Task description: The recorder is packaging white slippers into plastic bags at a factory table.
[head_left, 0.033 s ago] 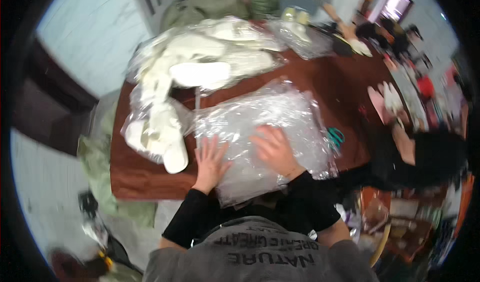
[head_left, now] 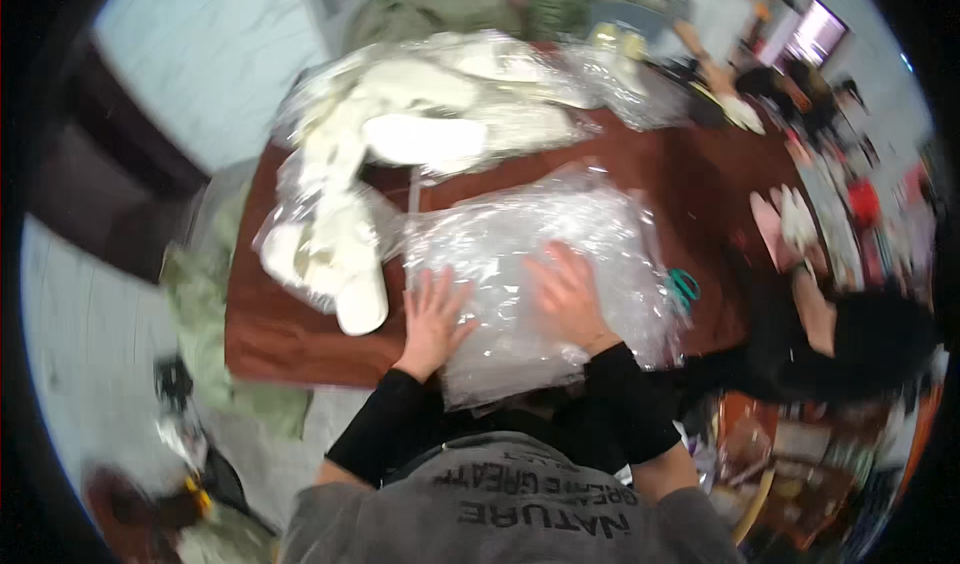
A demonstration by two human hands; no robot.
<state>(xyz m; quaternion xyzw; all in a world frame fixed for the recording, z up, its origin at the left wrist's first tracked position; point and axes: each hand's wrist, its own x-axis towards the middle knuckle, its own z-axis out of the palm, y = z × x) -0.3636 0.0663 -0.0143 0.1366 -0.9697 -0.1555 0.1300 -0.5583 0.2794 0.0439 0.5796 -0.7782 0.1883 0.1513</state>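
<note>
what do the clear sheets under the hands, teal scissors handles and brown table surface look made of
Clear sheets: thin, glossy plastic film, from sharp glints and wrinkles. Scissors handles: probably plastic, evenly teal; finish unclear. Table surface: dull, perhaps cloth; blur hides any weave.

Looks like thin clear plastic in the flat sheets (head_left: 505,232), glossy and crinkled. Looks similarly shiny in the clear wrapping (head_left: 383,226) around the smooth white pieces (head_left: 425,142). Appears as matt cloth in the brown table cover (head_left: 290,349), black sleeves (head_left: 385,422) and grey shirt (head_left: 400,524); as smooth plastic in the teal scissor handles (head_left: 685,281).
</note>
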